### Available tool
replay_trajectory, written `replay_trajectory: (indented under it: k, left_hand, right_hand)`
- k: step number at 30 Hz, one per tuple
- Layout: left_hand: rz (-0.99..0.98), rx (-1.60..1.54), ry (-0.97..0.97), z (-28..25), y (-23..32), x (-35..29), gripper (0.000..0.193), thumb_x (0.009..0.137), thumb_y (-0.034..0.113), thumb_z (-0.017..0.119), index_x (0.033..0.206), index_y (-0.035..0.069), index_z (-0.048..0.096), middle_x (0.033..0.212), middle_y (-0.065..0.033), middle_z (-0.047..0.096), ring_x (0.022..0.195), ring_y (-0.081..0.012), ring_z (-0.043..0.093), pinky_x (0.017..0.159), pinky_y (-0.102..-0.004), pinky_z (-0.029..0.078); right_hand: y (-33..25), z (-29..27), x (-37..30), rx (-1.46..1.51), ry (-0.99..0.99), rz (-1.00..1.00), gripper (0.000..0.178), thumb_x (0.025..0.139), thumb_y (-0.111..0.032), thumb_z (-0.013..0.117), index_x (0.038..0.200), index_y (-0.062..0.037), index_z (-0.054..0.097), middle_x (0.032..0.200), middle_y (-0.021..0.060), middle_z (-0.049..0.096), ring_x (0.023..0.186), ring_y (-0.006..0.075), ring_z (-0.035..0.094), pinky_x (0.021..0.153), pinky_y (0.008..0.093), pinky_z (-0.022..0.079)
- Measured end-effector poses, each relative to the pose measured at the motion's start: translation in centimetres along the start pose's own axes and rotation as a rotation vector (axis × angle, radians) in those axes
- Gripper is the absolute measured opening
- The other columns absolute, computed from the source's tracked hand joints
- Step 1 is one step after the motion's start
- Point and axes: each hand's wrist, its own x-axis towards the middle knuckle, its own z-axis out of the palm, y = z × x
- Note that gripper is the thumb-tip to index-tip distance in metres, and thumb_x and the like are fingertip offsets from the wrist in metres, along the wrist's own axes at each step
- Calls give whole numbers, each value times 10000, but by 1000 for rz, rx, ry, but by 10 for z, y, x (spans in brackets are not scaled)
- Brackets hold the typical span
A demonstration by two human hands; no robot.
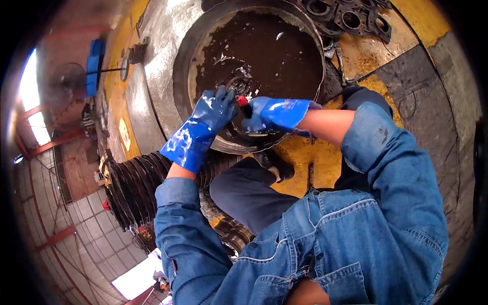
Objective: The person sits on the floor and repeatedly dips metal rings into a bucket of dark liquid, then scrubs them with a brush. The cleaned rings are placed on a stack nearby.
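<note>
Gripping a red-handled tool (243, 101), the gloved right hand (269, 116) closes round it at the near rim of a round metal basin (183, 66) of dark, oily liquid (274, 56). Left hand (216, 108), also in a blue glove, presses spread fingers on some part just beside the tool, apparently steadying it; whether it clasps anything I cannot tell. Both work low over the liquid, probably so drips fall back. Ribbed black discs (137, 188) stacked by the left forearm.
</note>
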Motion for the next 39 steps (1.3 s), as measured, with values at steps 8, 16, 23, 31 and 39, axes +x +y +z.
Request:
replay_trajectory:
  k: [8,16,23,31,39]
  left_hand:
    - [-964,-1310,815,84,46,-44,389,969,218,695,1326,86,617,1290,-75,675,1089,-224,677,828,-360,571]
    - [-1183,-2582,647,49,65,-7,659,996,611,553,1315,40,633,1093,-194,731,878,-332,706,801,-473,597]
    - [-1221,-2739,802,60,60,-25,646,1007,589,545,1303,20,627,1003,-192,735,838,-350,703,819,-452,588]
    - [-1222,-2736,867,64,70,-33,631,1003,589,554,1281,27,631,987,-182,729,825,-339,695,801,-448,582]
    - [-1261,-2723,898,64,83,-42,617,999,589,563,1259,34,635,970,-172,723,811,-328,686,782,-443,576]
  right_hand:
    - [-13,33,2,-127,215,-181,348,851,-410,666,886,-71,740,854,230,701,872,453,676,738,492,535]
    - [0,-18,9,-433,412,67,301,862,-370,656,928,-96,763,900,190,736,865,395,718,776,487,561]
    - [-32,-17,12,261,172,-388,193,982,-182,654,1095,-56,748,1002,66,767,890,108,678,807,305,563]
    - [-66,-12,47,87,95,-231,269,945,-242,678,1126,-53,744,943,96,769,841,144,703,820,317,572]
    - [-13,-59,97,340,462,-55,294,956,-287,688,1025,-11,762,891,36,743,807,98,667,743,269,536]
